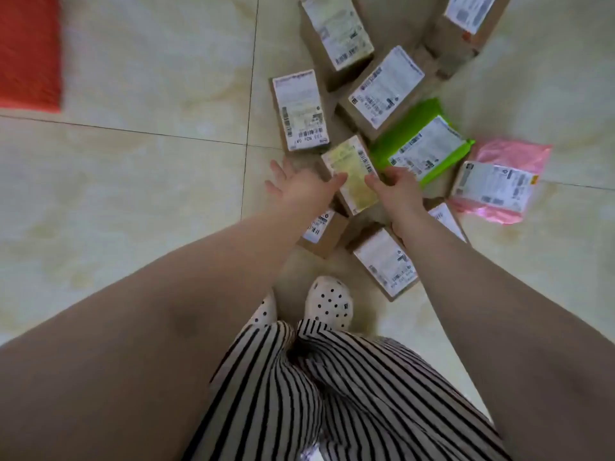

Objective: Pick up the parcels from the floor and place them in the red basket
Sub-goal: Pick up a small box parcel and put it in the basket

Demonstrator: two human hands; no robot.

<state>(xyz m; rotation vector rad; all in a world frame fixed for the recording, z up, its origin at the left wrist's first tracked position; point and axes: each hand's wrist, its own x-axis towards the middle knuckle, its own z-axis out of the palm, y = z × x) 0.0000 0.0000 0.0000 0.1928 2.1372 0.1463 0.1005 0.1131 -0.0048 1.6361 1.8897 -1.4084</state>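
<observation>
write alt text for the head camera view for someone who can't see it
Seen from above, a person's left hand and right hand close on either side of a small yellow-labelled box among cardboard parcels, a green mailer and a pink mailer on a tiled floor. A red basket edges in at top left.
</observation>
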